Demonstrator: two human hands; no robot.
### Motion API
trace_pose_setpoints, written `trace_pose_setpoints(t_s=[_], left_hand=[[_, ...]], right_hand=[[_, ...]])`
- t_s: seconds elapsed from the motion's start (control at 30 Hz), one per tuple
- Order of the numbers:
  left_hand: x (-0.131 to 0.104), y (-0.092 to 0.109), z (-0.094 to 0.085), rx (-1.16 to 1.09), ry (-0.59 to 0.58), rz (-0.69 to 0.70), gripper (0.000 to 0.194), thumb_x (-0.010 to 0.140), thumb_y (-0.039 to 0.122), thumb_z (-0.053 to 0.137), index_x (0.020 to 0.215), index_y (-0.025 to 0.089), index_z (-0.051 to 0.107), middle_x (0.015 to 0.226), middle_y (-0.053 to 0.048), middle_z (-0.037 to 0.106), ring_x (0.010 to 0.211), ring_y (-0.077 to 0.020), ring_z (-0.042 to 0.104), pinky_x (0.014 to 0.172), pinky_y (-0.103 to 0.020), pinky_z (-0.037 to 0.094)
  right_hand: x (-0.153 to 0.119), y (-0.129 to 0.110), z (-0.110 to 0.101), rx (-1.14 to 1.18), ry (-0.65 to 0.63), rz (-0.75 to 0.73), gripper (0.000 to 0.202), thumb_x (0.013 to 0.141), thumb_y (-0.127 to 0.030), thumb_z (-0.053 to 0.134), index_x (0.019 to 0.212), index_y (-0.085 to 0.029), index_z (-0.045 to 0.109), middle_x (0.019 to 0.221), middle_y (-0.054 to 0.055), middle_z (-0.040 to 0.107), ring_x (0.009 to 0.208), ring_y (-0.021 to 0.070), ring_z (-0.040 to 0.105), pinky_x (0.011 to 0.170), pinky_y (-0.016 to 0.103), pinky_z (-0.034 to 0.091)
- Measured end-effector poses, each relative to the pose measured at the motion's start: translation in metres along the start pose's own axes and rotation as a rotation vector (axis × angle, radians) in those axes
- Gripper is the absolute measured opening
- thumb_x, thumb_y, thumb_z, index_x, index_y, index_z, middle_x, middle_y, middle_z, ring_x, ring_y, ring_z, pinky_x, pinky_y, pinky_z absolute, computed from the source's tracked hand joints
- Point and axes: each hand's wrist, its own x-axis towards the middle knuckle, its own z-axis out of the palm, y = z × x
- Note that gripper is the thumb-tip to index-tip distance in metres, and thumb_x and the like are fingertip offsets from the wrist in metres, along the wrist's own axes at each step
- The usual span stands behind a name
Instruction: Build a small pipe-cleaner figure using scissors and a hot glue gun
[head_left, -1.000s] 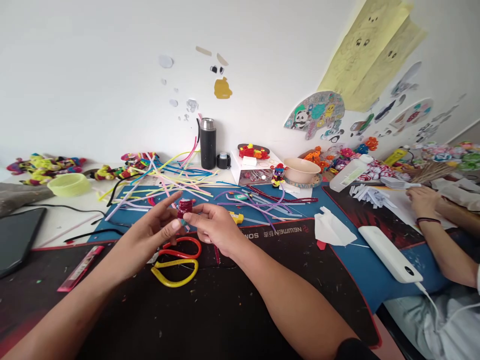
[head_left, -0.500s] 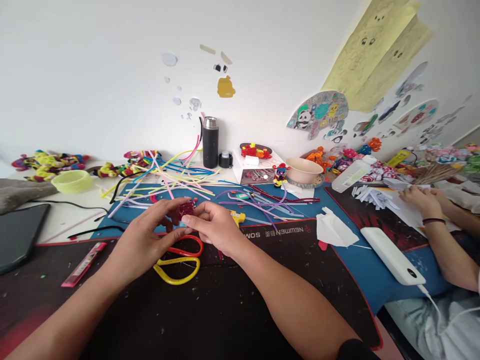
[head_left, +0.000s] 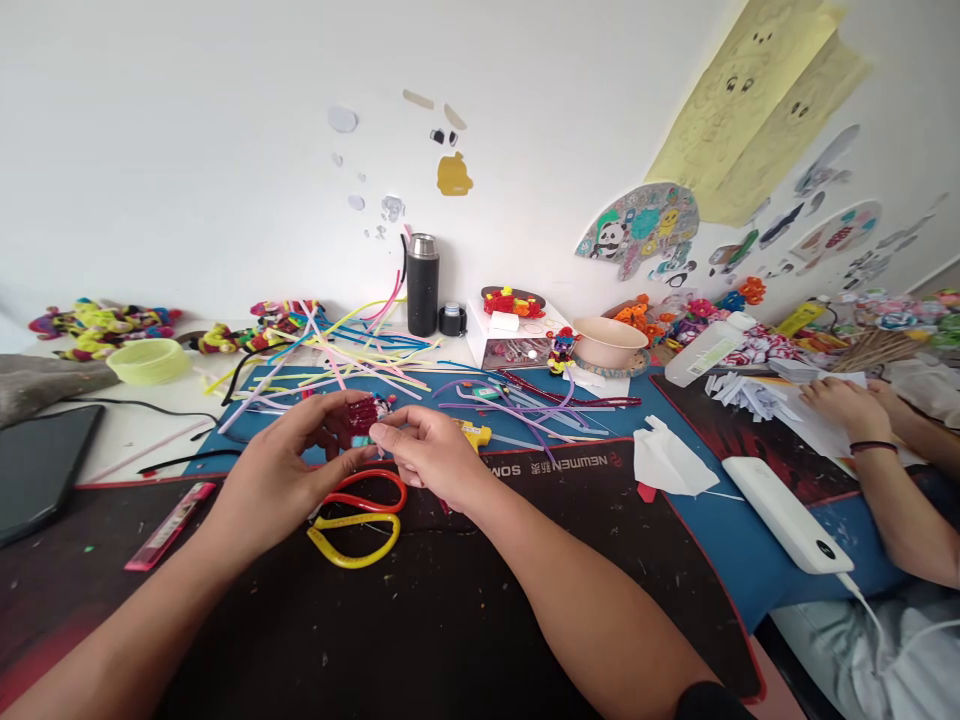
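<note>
A small dark red fuzzy piece [head_left: 363,414] with a light blue part is held between my two hands above the black mat [head_left: 450,620]. My left hand [head_left: 289,475] grips it from the left, fingers behind and thumb below. On its right side, my right hand [head_left: 427,450] pinches it with thumb and forefinger; the exact contact is partly hidden. Scissors with one red and one yellow handle [head_left: 356,540] lie just below the hands. Behind my right hand shows part of a yellow tool [head_left: 475,434].
Behind the hands lie loose pipe cleaners [head_left: 375,350], a black bottle [head_left: 423,290] and a white box [head_left: 480,335]. A beige bowl [head_left: 609,340] and white power bank [head_left: 786,514] are to the right. Another person's hands [head_left: 847,405] rest on paper. A red packet [head_left: 171,526] lies left.
The dark red piece has turned slightly and shows more of its face and the light blue part. My fingers have shifted a little around it.
</note>
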Motion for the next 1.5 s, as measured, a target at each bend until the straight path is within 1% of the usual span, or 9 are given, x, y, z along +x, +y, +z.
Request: trace_pose_setpoints(t_s=[0.1,0.17,0.3,0.47,0.63,0.87,1.0,1.27,1.5], left_hand=[[0.000,0.001,-0.001,0.149,0.026,0.122,0.067,0.060,0.025,0.107,0.124,0.028,0.084,0.118,-0.009,0.081,0.101,-0.0271,0.073,0.087,-0.027,0.060],[0.000,0.002,-0.001,0.143,0.038,0.123,0.066,0.060,0.022,0.106,0.122,0.026,0.085,0.115,-0.009,0.082,0.099,-0.0271,0.073,0.084,-0.026,0.060],[0.000,0.004,-0.001,0.144,0.044,0.134,0.061,0.062,0.024,0.105,0.119,0.027,0.086,0.111,-0.008,0.082,0.094,-0.0262,0.074,0.082,-0.026,0.060],[0.002,-0.002,-0.004,0.261,0.013,0.195,0.061,0.069,0.037,0.101,0.127,0.029,0.081,0.110,-0.007,0.082,0.095,-0.0277,0.074,0.083,-0.029,0.061],[0.004,-0.005,-0.007,0.294,-0.001,0.186,0.063,0.072,0.044,0.098,0.129,0.029,0.079,0.110,-0.008,0.083,0.097,-0.0291,0.074,0.085,-0.031,0.060],[0.003,0.001,-0.005,0.253,0.003,0.151,0.066,0.065,0.047,0.101,0.125,0.027,0.080,0.103,-0.007,0.083,0.093,-0.0285,0.074,0.079,-0.030,0.061],[0.003,0.002,-0.005,0.280,-0.014,0.124,0.068,0.071,0.055,0.096,0.128,0.025,0.077,0.101,-0.007,0.082,0.089,-0.0270,0.074,0.076,-0.032,0.061],[0.003,0.004,-0.002,0.070,-0.040,0.012,0.071,0.060,0.045,0.104,0.122,0.026,0.077,0.100,-0.004,0.083,0.087,-0.0243,0.076,0.077,-0.034,0.066],[0.001,-0.006,0.004,-0.227,-0.023,-0.033,0.067,0.055,0.027,0.108,0.116,0.030,0.082,0.118,-0.004,0.085,0.111,-0.0249,0.078,0.088,-0.027,0.067]], right_hand=[[0.000,0.000,-0.001,-0.057,0.021,-0.011,0.047,0.080,-0.059,0.090,0.095,-0.021,0.067,0.065,-0.006,0.059,0.046,0.0077,0.043,0.043,0.023,0.032],[0.000,0.000,-0.001,-0.084,0.033,-0.022,0.046,0.082,-0.060,0.088,0.094,-0.021,0.066,0.069,-0.005,0.061,0.047,0.0076,0.044,0.043,0.023,0.031],[0.000,0.000,-0.001,-0.113,0.051,-0.054,0.045,0.084,-0.060,0.086,0.088,-0.021,0.063,0.066,-0.006,0.057,0.046,0.0068,0.042,0.043,0.023,0.030],[0.001,0.002,-0.001,-0.095,0.050,-0.103,0.044,0.084,-0.058,0.086,0.085,-0.022,0.060,0.061,-0.009,0.050,0.045,0.0070,0.040,0.043,0.023,0.029],[0.001,0.000,-0.001,-0.086,0.063,-0.122,0.045,0.083,-0.059,0.085,0.083,-0.022,0.059,0.061,-0.009,0.050,0.045,0.0071,0.040,0.044,0.023,0.029],[0.001,-0.002,-0.001,-0.086,0.082,-0.124,0.044,0.082,-0.057,0.085,0.083,-0.022,0.060,0.062,-0.008,0.052,0.045,0.0070,0.040,0.045,0.023,0.029],[0.001,-0.003,-0.001,-0.085,0.084,-0.121,0.044,0.082,-0.057,0.086,0.083,-0.021,0.061,0.062,-0.008,0.053,0.046,0.0070,0.041,0.045,0.023,0.030],[-0.002,-0.006,0.000,-0.079,0.064,-0.116,0.046,0.081,-0.060,0.087,0.082,-0.021,0.061,0.059,-0.009,0.050,0.045,0.0072,0.041,0.044,0.024,0.028],[-0.005,-0.009,0.003,0.074,-0.021,-0.023,0.056,0.075,-0.068,0.090,0.084,-0.021,0.060,0.056,-0.012,0.042,0.045,0.0062,0.033,0.043,0.024,0.025]])
